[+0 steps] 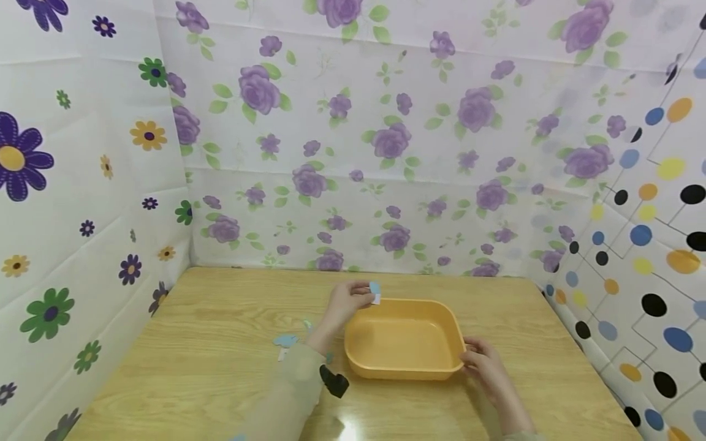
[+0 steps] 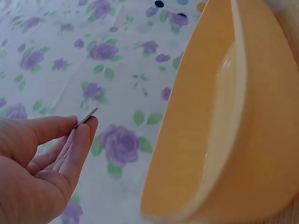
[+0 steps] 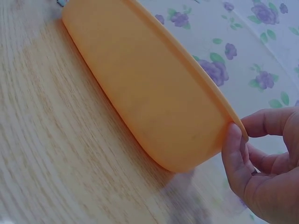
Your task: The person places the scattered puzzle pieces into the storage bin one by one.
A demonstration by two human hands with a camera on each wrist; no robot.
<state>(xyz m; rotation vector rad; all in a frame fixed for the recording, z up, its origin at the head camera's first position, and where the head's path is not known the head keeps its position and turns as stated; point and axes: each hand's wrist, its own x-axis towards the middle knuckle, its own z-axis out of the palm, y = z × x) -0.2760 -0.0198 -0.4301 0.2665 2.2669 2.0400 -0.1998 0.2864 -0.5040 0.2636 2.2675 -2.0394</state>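
My left hand (image 1: 349,301) pinches a small flat piece (image 1: 375,293), light blue above and white below, at the back left rim of a yellow-orange plastic basin (image 1: 405,373). In the left wrist view the flat piece (image 2: 88,115) appears edge-on, thin and stiff, between thumb and fingertips. At the basin's right end, my right hand (image 1: 485,361) grips the rim. The right wrist view shows that hand (image 3: 266,163) with thumb and fingers on both sides of the basin's edge (image 3: 236,122). No object shows inside the basin, which stands upright on the table.
Left of the basin, partly behind my left forearm, lie several small flat pieces, including a light blue one (image 1: 285,340) and a white one (image 1: 283,354). The wooden table (image 1: 220,367) meets a flowered cloth (image 1: 353,226) behind, with patterned cloths at both sides.
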